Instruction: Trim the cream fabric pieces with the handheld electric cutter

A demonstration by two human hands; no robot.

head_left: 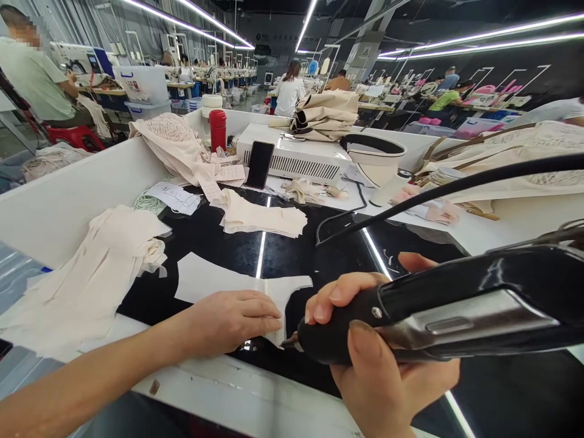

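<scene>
My left hand (228, 322) lies flat with fingers stretched out over a curved white fabric piece (205, 281), near its right end. A narrow strip shows on the piece beside the fingertips. In my right hand (383, 365) is a black corded handheld tool (460, 304), its fingers and thumb wrapped round the body. The tool's small metal tip (291, 343) points left, at the lower right edge of the piece; whether it touches is too small to tell. Under the piece is a glossy black work surface (191, 237).
A heap of pale fabric pieces (91, 267) lies at the left, a smaller stack (264, 216) beyond my hands. Behind stand a phone (260, 164), a red bottle (218, 129) and a white vented box (292, 157). The thick black cable (438, 190) arches over the right side.
</scene>
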